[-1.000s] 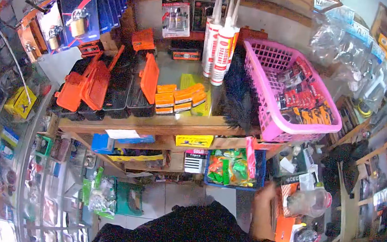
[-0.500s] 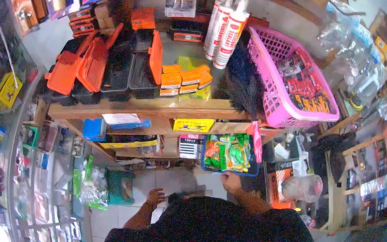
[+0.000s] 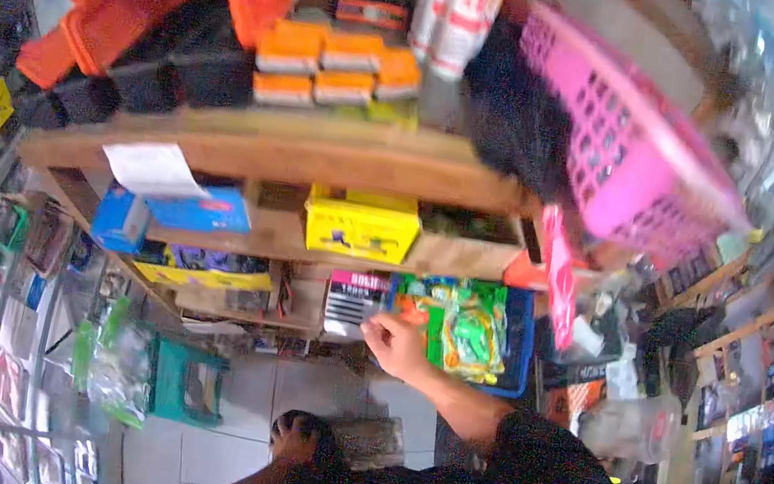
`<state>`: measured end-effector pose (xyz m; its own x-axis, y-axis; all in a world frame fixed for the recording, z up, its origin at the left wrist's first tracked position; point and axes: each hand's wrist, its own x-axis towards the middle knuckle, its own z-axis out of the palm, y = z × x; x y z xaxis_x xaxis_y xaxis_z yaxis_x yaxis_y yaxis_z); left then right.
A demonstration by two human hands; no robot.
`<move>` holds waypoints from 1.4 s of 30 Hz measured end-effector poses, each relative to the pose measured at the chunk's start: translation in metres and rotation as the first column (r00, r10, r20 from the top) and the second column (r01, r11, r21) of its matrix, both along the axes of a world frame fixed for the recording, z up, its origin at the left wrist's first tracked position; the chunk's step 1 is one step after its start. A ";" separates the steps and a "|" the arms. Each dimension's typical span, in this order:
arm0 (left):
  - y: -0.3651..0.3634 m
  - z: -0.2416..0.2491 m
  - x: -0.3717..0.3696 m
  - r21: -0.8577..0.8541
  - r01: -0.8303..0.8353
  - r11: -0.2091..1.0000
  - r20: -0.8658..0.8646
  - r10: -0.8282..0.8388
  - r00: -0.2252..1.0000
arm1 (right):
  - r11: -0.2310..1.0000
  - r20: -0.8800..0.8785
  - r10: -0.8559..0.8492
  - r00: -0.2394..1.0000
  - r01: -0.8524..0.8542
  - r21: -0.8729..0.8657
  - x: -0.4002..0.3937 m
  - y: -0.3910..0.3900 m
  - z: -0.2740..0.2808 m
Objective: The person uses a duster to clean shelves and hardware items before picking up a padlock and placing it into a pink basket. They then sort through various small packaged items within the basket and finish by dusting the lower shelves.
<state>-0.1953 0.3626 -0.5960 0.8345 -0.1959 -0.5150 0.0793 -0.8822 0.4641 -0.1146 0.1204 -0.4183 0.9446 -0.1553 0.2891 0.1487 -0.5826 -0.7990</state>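
Note:
My right hand [image 3: 398, 347] is in front of the black-and-white striped box [image 3: 356, 304] on the lower shelf, by the left side of a blue basket [image 3: 519, 349]. Its fingers are curled, and whatever they may hold is hidden. Green and orange plastic packets [image 3: 469, 331] fill the basket. Lower down, my left hand [image 3: 295, 438] rests with fingers spread on a dark rounded thing I cannot identify. A greyish flat object [image 3: 370, 442] lies on the floor tiles beside it.
Above are a yellow box [image 3: 361, 225], a blue box [image 3: 200, 208], small orange boxes [image 3: 319, 64], sealant tubes [image 3: 459, 10] and a pink basket [image 3: 623, 158]. A pink strip [image 3: 559, 274] hangs at the right. A green stool [image 3: 188, 381] stands at the left, near glass shelving.
The view has come closer to the shelf and lower. My right hand has moved from the blue basket's front edge to the striped box. My left hand now rests on the dark rounded thing.

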 end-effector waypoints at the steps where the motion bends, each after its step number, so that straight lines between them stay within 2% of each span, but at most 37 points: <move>1: -0.012 -0.007 0.004 0.054 -0.008 0.998 -0.012 0.009 1.000 | 1.000 0.099 -0.021 0.995 0.020 0.019 -0.004 -0.003 -0.007; 2: -0.021 -0.013 0.000 0.115 -0.017 0.993 -0.033 0.021 0.999 | 0.998 0.186 -0.045 0.981 0.037 0.047 -0.016 0.000 -0.011; 3: -0.028 -0.011 -0.006 0.142 0.007 0.990 -0.013 -0.006 1.000 | 0.996 0.172 -0.048 0.984 0.035 0.077 -0.037 0.003 -0.011; 4: -0.029 -0.012 -0.014 0.137 0.003 0.991 -0.020 0.000 1.000 | 0.926 -0.015 -0.069 0.997 0.070 0.371 -0.058 -0.001 -0.004; 5: -0.037 -0.019 -0.022 0.115 -0.006 0.993 -0.024 0.009 1.000 | 0.781 -0.197 -0.032 0.980 0.148 0.606 -0.080 -0.013 0.006; 6: -0.039 -0.026 -0.030 0.119 -0.008 0.993 -0.007 0.008 1.000 | 0.859 -0.329 0.009 0.944 0.161 0.486 -0.089 -0.036 0.027; 7: -0.038 -0.033 -0.040 0.119 -0.014 0.993 0.011 0.013 1.000 | 0.745 -0.141 0.052 0.989 0.056 0.665 -0.093 -0.051 0.052; 8: -0.041 -0.021 -0.048 0.120 0.005 0.993 0.086 -0.016 0.996 | 0.507 -0.169 0.140 0.976 0.076 0.859 -0.087 -0.073 0.063; 9: -0.040 -0.014 -0.053 0.153 0.041 0.987 0.105 -0.057 0.993 | 0.317 -0.154 0.229 0.961 0.076 0.945 -0.085 -0.080 0.106; 10: -0.043 -0.008 -0.054 0.160 0.024 0.987 0.107 -0.041 0.993 | 0.221 -0.133 0.299 0.945 0.066 0.973 -0.080 -0.085 0.141; 11: -0.041 -0.005 -0.062 0.171 0.010 0.985 0.104 -0.028 0.994 | 0.089 -0.027 0.380 0.925 -0.007 0.996 -0.072 -0.087 0.167; 12: -0.026 -0.060 -0.058 -0.111 -0.074 0.991 0.129 0.088 0.988 | 0.073 0.124 0.466 0.876 -0.178 0.981 -0.062 -0.088 0.186; 13: -0.027 -0.056 -0.062 -0.039 0.031 0.999 0.196 -0.023 0.980 | 0.006 0.106 0.364 0.925 -0.117 0.993 -0.056 -0.076 0.209; 14: -0.027 -0.050 -0.067 0.041 0.125 0.991 0.261 -0.131 0.956 | 0.085 0.087 0.350 0.933 -0.124 0.989 -0.044 -0.076 0.217; 15: -0.041 0.000 -0.072 0.062 -0.033 0.998 0.108 0.026 0.994 | 0.132 0.175 0.369 0.913 -0.238 0.962 -0.030 -0.079 0.209; 17: -0.048 0.011 -0.092 0.075 -0.081 0.994 0.320 0.052 0.946 | 0.091 0.285 0.427 0.858 -0.354 0.931 -0.033 -0.074 0.191; 19: -0.047 0.010 -0.118 0.100 -0.075 0.992 0.409 0.028 0.912 | 0.204 0.212 0.385 0.898 -0.307 0.930 -0.085 -0.058 0.158; 20: -0.048 0.011 -0.123 0.101 -0.049 0.994 0.488 -0.007 0.873 | 0.259 0.224 0.422 0.879 -0.354 0.899 -0.109 -0.056 0.129; 21: -0.049 0.024 -0.121 0.106 -0.046 0.993 0.494 -0.013 0.869 | 0.253 0.186 0.500 0.846 -0.348 0.903 -0.132 -0.057 0.091; 22: -0.051 0.049 -0.121 -0.323 -0.090 0.942 0.168 0.150 0.974 | 0.454 -0.052 0.471 0.881 -0.192 0.870 -0.159 -0.055 0.062; 23: -0.055 0.070 -0.121 -0.652 -0.262 0.712 -0.219 0.154 0.964 | 0.571 -0.161 0.452 0.877 -0.146 0.808 -0.181 -0.056 0.024; 25: -0.068 0.097 -0.119 -0.727 -0.019 0.686 -0.009 0.017 1.000 | 0.792 -0.389 0.418 0.821 -0.120 0.599 -0.223 -0.062 -0.050; 27: -0.093 0.152 -0.120 -0.924 -0.121 0.364 -0.121 0.021 0.992 | 0.907 -0.294 0.338 0.894 -0.227 0.355 -0.268 -0.066 -0.099; 28: -0.104 0.166 -0.117 -0.921 -0.122 0.370 -0.125 0.015 0.992 | 0.907 -0.295 0.333 0.895 -0.219 0.361 -0.282 -0.068 -0.121; 29: -0.115 0.178 -0.113 -0.901 -0.344 0.264 -0.322 0.122 0.939 | 0.956 -0.277 0.295 0.914 -0.285 0.076 -0.291 -0.070 -0.141; 30: -0.119 0.184 -0.109 -0.831 -0.539 0.137 -0.509 0.203 0.837 | 0.924 -0.246 0.261 0.933 -0.316 -0.217 -0.293 -0.070 -0.142; 31: -0.120 0.162 -0.101 -0.832 -0.534 0.149 -0.504 0.196 0.841 | 0.929 -0.241 0.251 0.937 -0.303 -0.212 -0.298 -0.071 -0.142; 33: -0.115 0.098 -0.078 -0.700 -0.490 0.520 -0.400 0.283 0.872 | 0.937 -0.510 0.335 0.792 -0.224 0.268 -0.298 -0.068 -0.108; 34: -0.103 0.099 -0.076 -0.627 -0.191 0.755 -0.160 0.115 0.980 | 0.940 -0.506 0.323 0.800 -0.207 0.272 -0.291 -0.066 -0.115; 35: -0.092 0.100 -0.075 -0.457 0.112 0.882 0.085 -0.083 0.993 | 0.973 -0.556 0.228 0.799 -0.208 0.099 -0.283 -0.064 -0.129; 36: -0.088 0.104 -0.080 -0.540 0.234 0.808 0.174 -0.165 0.971 | 0.975 -0.597 0.125 0.793 -0.211 -0.076 -0.278 -0.057 -0.132; 37: -0.083 0.108 -0.086 -0.611 0.345 0.713 0.260 -0.231 0.938 | 0.978 -0.610 0.111 0.784 -0.194 -0.072 -0.278 -0.048 -0.134; 38: -0.079 0.113 -0.086 -0.616 0.253 0.746 0.130 -0.220 0.967 | 0.981 -0.652 0.107 0.751 -0.188 -0.055 -0.268 -0.039 -0.126; 39: -0.073 0.113 -0.081 -0.629 0.254 0.735 0.128 -0.224 0.966 | 0.981 -0.688 0.105 0.718 -0.188 -0.046 -0.253 -0.032 -0.113; 40: -0.063 0.111 -0.077 -0.504 0.310 0.806 0.068 -0.321 0.945 | 0.990 -0.692 0.064 0.719 -0.135 -0.049 -0.245 -0.016 -0.065; 41: -0.052 0.108 -0.073 -0.370 0.374 0.851 -0.009 -0.405 0.914 | 0.989 -0.699 0.055 0.713 -0.136 -0.060 -0.241 -0.004 -0.065; 42: -0.045 0.101 -0.067 -0.384 0.370 0.846 -0.013 -0.406 0.914 | 0.997 -0.636 0.056 0.770 -0.082 -0.013 -0.240 0.005 -0.066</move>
<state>-0.2625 0.3178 -0.4947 0.6044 -0.6825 -0.4109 -0.1764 -0.6177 0.7664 -0.3546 0.1256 -0.4838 0.9229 -0.0843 -0.3757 -0.3433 -0.6220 -0.7037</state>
